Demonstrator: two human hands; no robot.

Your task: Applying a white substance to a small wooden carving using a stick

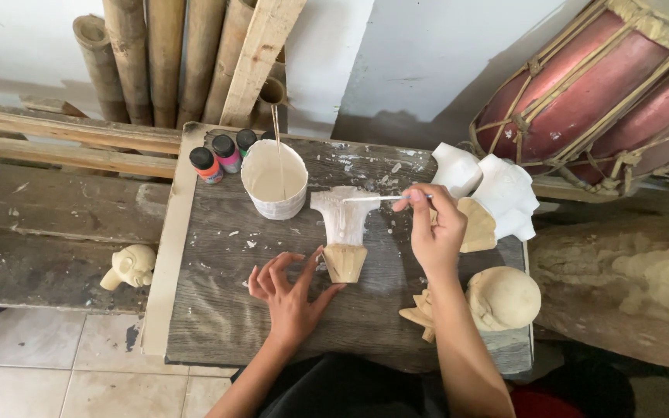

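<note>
Whitewashed wall, bamboo poles (156,54) and two red rope-laced drums (605,85) frame your workspace; you look down on a grey, paint-flecked wooden counter (226,310) set over a tiled floor.

Near the middle of the counter lies the carved wooden piece (344,232): a flared, ribbed upper part already coated white, and a fan-shaped base of bare pale wood pointing toward you. It looks light and rigid, though the thin carved edges could probably chip, and the white coat is likely wet and smeary. Take hold at the unpainted base and keep off the coated top.

Your left hand (288,298) does just that: fingers (272,275) spread, thumb and fingertips resting at the bare base, steadying it against the board rather than gripping. Your right hand (435,228) has its fingers pressed together in a pinch on a slim brush (373,199), whose tip touches the white upper part from the right.

Just behind the piece stands a white tub of pale paint (274,182) with a stick leaning in it, and beside that a cluster of small paint bottles (222,155). To your right sit white-coated carvings (497,193) and an unpainted rounded carving (502,298); another small bare carving (129,265) rests on the bench to the left.
</note>
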